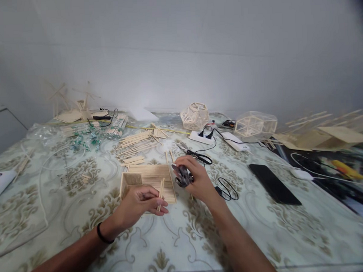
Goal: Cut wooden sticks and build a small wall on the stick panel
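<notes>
My left hand [140, 204] pinches a thin wooden stick [160, 194] that stands nearly upright, close to the front edge of a flat panel of glued sticks [153, 176]. A short stick wall rises at the panel's left end [131, 179]. My right hand [195, 179] is wrapped round a small dark tool [182, 176], probably a glue gun, at the panel's right edge. A black cord [227, 189] lies beside that wrist.
Loose wooden sticks [135, 144] lie behind the panel. Two stick polyhedra [195, 116] [255, 124] stand at the back by a white power strip [201, 137]. A black phone [274, 184] lies right, stick models [75, 108] far left, a white device [0, 182] at left edge.
</notes>
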{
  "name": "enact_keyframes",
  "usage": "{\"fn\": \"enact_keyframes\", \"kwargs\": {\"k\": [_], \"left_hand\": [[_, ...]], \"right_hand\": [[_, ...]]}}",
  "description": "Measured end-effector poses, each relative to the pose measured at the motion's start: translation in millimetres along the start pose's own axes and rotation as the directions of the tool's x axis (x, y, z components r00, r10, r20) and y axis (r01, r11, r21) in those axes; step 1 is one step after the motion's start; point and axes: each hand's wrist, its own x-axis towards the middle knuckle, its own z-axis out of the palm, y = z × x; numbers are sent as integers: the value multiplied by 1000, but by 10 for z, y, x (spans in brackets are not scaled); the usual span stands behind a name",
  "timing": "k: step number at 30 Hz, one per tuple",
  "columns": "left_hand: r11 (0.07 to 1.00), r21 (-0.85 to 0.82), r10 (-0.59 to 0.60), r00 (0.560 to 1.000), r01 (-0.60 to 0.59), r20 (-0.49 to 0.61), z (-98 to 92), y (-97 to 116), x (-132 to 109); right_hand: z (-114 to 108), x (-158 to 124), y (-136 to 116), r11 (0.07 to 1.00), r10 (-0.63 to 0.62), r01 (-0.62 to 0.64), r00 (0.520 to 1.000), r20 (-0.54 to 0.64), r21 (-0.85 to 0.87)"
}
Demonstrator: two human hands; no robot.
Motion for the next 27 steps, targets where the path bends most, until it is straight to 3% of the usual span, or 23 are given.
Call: {"fn": "enact_keyframes", "kwargs": {"k": [4,11,18,27], "left_hand": [[999,25,-23,999,22,44,18,48,-45],[996,62,-64,993,58,94,29,85,-80],[993,57,-107,983,99,147,14,100,-118],[984,141,-125,982,105,144,-18,190,-140]], "right_hand": [[17,4,21,979,-125,142,985,121,-144],[165,-2,-75,966,-170,203,966,196,-160],[181,-19,-62,982,-180,187,971,157,-34],[192,27,-127,986,-157,164,967,199,-19]]}}
